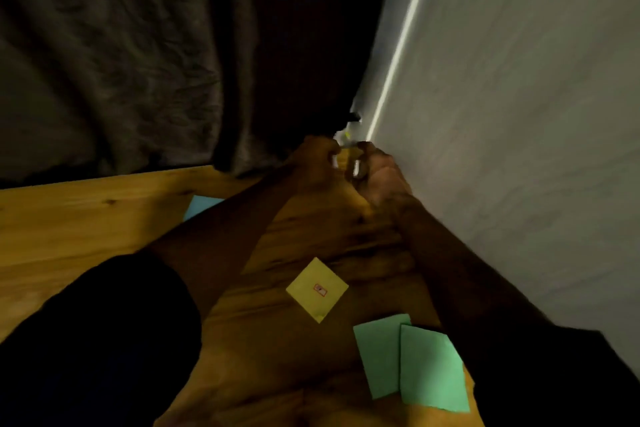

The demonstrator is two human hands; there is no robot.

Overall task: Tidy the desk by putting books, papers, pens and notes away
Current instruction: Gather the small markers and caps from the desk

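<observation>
hands: both reach to the far corner of the counter (86,218), where it meets the wall (519,149) and the dark curtain (121,62). left hand (317,168) and right hand (379,180) sit close together, nearly touching

fingers: curled in on both hands around something small and pale between them. looks like they're pinching it, but it's blurry, so can't really tell what it is or how tight the hold is

thing in hands: a whitish bit with a yellow-green tip pokes up past the knuckles toward the corner. could be a pen, honestly can't say. long axis seems to run away from the camera, tip pointing up and back

yellow note (317,289): flat on the counter between the two forearms, turned like a diamond with one corner toward the hands. tiny red-outlined mark in the middle, unreadable

green papers (408,362): two sheets near the right sleeve (554,374), overlapping, the right one lying on top. long sides run roughly away from the camera, leaning a bit left

blue paper (201,204): only a corner shows past the left forearm, the rest is hidden under the arm

sleeves: dark, left sleeve (104,340) fills the lower left and covers a lot of the counter

light: dim, with a bright streak down the wall
</observation>
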